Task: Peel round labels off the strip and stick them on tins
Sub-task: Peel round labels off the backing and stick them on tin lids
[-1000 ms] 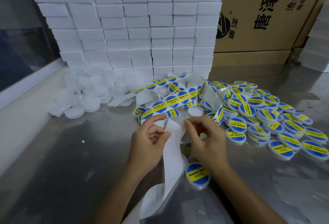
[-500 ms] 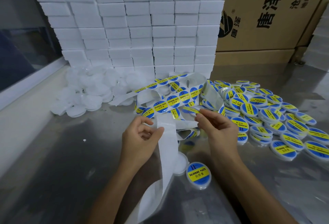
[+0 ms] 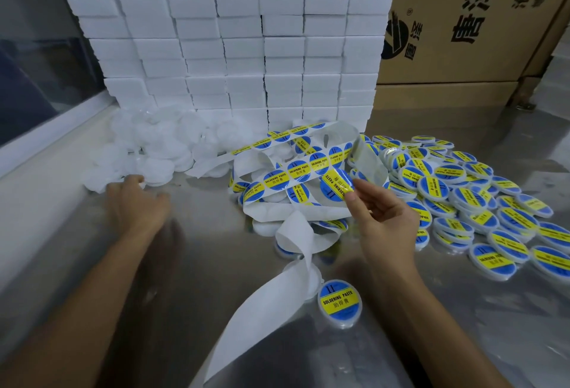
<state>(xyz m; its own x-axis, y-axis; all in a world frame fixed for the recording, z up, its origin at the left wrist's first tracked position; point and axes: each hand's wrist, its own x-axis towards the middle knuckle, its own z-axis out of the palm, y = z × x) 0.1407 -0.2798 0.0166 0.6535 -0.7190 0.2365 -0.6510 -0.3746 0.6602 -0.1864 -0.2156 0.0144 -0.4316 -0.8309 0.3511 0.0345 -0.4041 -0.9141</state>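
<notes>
Label strip (image 3: 277, 168) btwn white boxes (image 3: 234, 36) & labelled tins (image 3: 481, 196)

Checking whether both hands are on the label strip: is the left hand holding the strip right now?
No, the left hand reaches into the pile of unlabelled white tins, while only the right hand pinches a peeled label.

Two bare forearms reach in from the near edge. The left hand (image 3: 135, 202) stretches out to the far left, palm down, knuckles up, fingers (image 3: 138, 178) bent at their tips; whether they hold anything cannot be told. The right hand (image 3: 382, 218) is raised near the middle, palm turned toward the person, thumb and forefinger pinching a round label (image 3: 334, 185), other fingers loosely curled.
</notes>
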